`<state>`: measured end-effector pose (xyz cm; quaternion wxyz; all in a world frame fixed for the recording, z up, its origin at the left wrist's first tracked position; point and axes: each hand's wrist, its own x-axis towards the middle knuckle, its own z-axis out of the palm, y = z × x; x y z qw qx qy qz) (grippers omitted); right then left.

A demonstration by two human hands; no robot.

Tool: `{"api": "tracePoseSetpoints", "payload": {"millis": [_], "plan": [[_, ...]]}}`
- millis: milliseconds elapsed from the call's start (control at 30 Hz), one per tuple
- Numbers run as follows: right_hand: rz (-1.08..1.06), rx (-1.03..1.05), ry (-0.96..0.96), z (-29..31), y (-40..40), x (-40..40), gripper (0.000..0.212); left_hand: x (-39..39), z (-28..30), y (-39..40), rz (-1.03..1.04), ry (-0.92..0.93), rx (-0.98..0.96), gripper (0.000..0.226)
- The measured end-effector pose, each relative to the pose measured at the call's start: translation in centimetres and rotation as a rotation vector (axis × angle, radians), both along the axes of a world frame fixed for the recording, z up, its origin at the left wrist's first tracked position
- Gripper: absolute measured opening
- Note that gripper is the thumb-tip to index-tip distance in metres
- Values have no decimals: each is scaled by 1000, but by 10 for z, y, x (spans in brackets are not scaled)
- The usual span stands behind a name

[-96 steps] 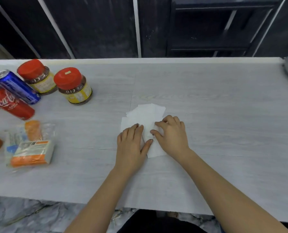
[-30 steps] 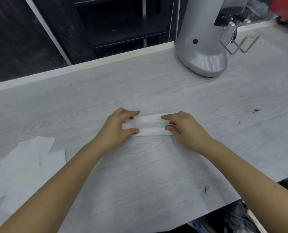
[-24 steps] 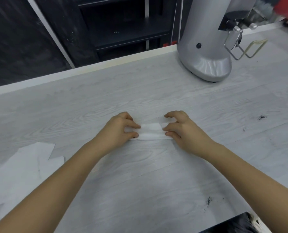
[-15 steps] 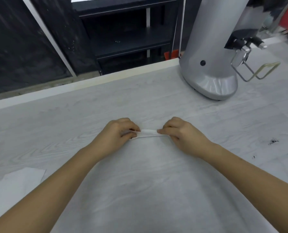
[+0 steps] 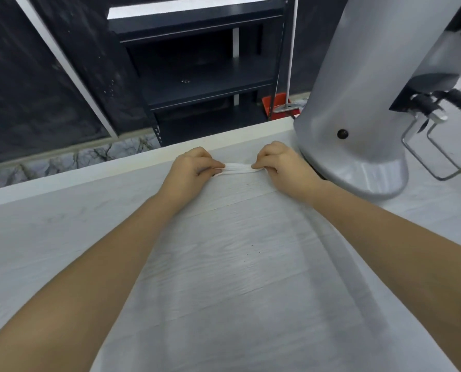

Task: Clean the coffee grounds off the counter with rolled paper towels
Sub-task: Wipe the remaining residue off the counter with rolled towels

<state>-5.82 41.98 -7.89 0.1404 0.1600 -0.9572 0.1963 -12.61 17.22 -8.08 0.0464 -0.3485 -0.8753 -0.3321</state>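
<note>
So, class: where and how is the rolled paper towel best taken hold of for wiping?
Grip the rolled paper towel at its two ends, from above, one hand per side. It lies as a thin strip flat across the counter; the left hand and right hand already pinch those ends.

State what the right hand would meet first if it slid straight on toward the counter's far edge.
Probably nothing: the right hand, pinching the rolled paper towel, would likely reach the counter edge, passing left of the silver machine base; depth is unclear.
</note>
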Motion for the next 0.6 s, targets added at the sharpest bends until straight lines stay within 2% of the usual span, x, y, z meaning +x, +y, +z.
{"api": "tracePoseSetpoints", "payload": {"millis": [167, 300, 600], "plan": [[67, 15, 50, -9, 1, 10, 24, -1, -8, -13, -74, 84, -72, 22], [79, 6, 31, -10, -3, 26, 27, 11, -9, -24, -111, 71, -103, 27], [153, -21, -87, 9, -28, 115, 29, 99, -5, -61, -222, 26, -128, 34]]}}
